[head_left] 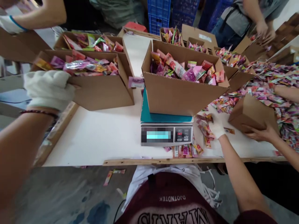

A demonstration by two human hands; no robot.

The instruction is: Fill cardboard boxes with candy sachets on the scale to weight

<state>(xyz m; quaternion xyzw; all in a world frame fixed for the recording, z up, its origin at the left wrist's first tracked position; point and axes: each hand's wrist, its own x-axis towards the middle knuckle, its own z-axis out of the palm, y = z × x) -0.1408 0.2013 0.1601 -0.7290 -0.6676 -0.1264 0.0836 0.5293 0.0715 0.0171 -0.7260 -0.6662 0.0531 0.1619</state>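
1. Grips the left carton (pixel 102 93) at its near left corner with the gloved left hand (pixel 48 88), with fingers curled closed over the cardboard edge.
2. Reaches to the loose packets (pixel 205 129) with the right hand (pixel 216 128), in a white glove, just right of the scale (pixel 157 143); cannot tell the spread of those fingers, or any firm hold on a packet, because of blur.
3. Left carton: open-topped, filled with colourful wrapped packets, on the left part of the white table (pixel 93 137), directly in front of the rear carton (pixel 90 40).
4. On the teal platform of the scale: the middle carton (pixel 182 96), open and heaped with similar packets, above a lit but pixelated display (pixel 158 135).
5. Between left and middle cartons: a single pink packet (pixel 136 82).
6. Farther right: a co-worker's hand (pixel 260 133) against a tilted carton (pixel 252 116), beside a broad heap of packets (pixel 261 71).
7. Beyond the table: stacked blue crates (pixel 158 15).
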